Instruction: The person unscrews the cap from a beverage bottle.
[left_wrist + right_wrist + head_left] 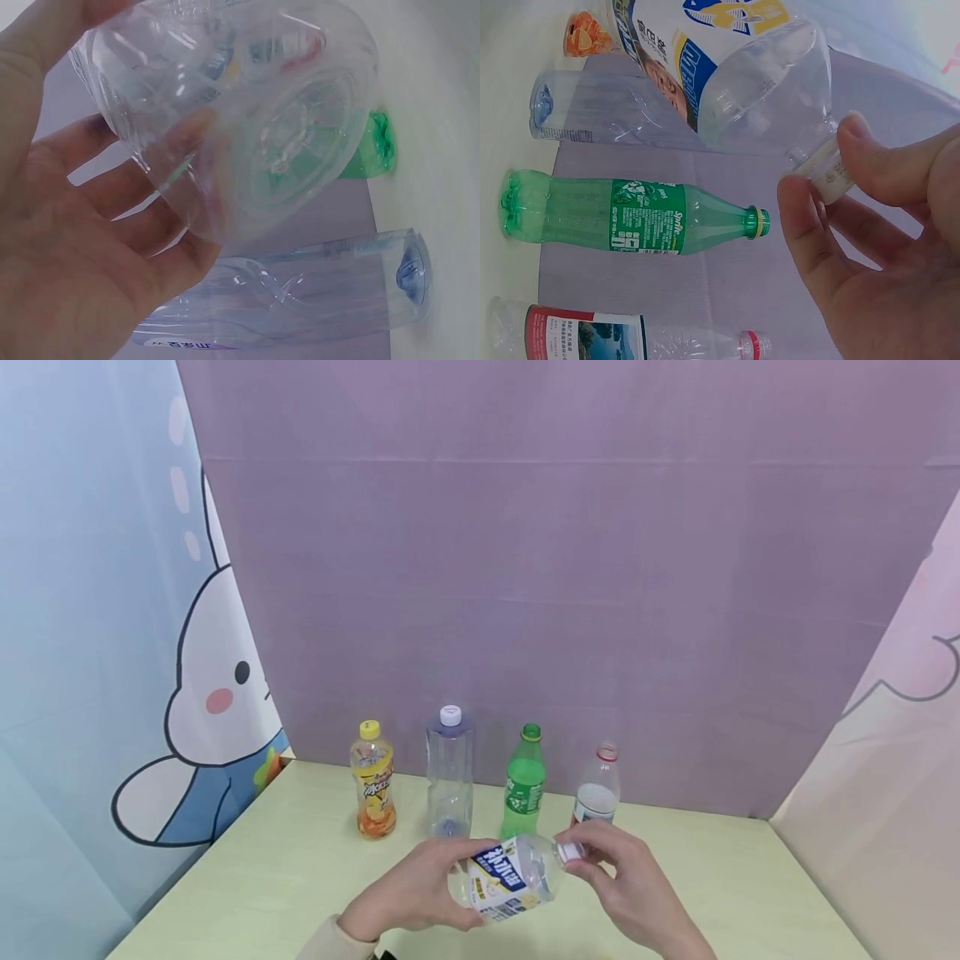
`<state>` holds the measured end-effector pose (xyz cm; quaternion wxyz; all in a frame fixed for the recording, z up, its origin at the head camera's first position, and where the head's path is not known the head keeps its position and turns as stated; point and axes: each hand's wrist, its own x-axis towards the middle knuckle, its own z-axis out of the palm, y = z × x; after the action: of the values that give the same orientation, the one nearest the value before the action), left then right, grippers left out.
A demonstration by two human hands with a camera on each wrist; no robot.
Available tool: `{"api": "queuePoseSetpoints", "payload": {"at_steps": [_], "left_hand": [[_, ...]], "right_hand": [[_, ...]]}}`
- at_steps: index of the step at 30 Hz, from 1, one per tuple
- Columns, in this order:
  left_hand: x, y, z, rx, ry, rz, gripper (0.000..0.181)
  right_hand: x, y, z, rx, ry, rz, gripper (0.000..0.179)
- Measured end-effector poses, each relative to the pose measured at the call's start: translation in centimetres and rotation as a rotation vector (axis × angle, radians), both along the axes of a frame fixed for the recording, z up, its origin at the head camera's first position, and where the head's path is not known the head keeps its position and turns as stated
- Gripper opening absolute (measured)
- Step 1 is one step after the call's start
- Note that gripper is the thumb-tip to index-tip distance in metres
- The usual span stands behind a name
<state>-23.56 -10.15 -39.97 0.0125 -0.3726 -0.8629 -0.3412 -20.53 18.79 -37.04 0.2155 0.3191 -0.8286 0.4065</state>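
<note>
A clear plastic bottle (501,878) with a blue, white and yellow label is tilted on its side between my hands, above the table. My left hand (423,889) grips its body near the base, thumb and fingers on opposite sides. In the left wrist view the ribbed base (300,139) faces the camera. My right hand (626,881) pinches the white cap (831,176) between thumb and forefinger at the bottle's neck. Just behind stands a green Sprite bottle (522,793), with no cap on its mouth.
On the pale table (247,860) stand a yellow-capped bottle (372,785) with an orange label, a tall clear bottle (450,777) with a white cap, and a red-ringed, uncapped bottle (597,789). A purple cloth (562,593) hangs close behind them.
</note>
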Motion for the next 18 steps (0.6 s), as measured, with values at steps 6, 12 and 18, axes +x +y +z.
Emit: {"api": "queuePoseSetpoints", "payload": {"at_steps": [6,12,18], "left_hand": [[-0.1,-0.1,-0.1,-0.008,0.011,0.013,0.075],[-0.1,-0.1,-0.1,-0.020,0.023,0.042,0.076],[-0.1,0.1,-0.1,-0.014,0.047,0.037,0.073]], "right_hand": [[0.0,-0.2,-0.1,0.002,0.040,-0.025,0.043],[0.4,-0.9,0.0,-0.032,-0.043,-0.140,0.032],[0.2,-1.3,-0.2,-0.141,-0.048,-0.173,0.020]]}}
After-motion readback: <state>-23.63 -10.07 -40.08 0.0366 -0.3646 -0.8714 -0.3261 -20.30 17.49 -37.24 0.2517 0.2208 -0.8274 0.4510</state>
